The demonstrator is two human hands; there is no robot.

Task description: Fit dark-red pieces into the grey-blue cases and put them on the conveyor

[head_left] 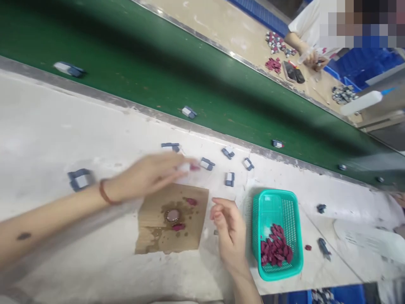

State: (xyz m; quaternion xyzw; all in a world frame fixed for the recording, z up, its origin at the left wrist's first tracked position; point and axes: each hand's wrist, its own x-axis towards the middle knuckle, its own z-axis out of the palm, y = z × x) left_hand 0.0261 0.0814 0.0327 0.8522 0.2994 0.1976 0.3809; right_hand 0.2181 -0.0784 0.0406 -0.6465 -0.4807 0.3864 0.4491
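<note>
My left hand [160,171] is stretched over the top of a piece of brown cardboard [148,240], smeared by motion. Its fingertips pinch a small white and maroon piece [192,167], too blurred to make out well. My right hand [230,230] hovers right of the cardboard, fingers curled toward the thumb; whatever it may hold is hidden. On the cardboard are a small round cap [173,215] in a wet patch and two maroon pieces, one by its upper edge [191,201]. Several grey-blue and white plastic parts [230,179] lie just beyond my hands.
A green basket [299,253] at right holds many maroon pieces [276,249]. Behind runs a green conveyor belt [133,71] carrying spaced parts. Across it, a co-worker's hands [313,59] work near piles of parts. A lone grey-blue part [79,180] lies beside my left forearm.
</note>
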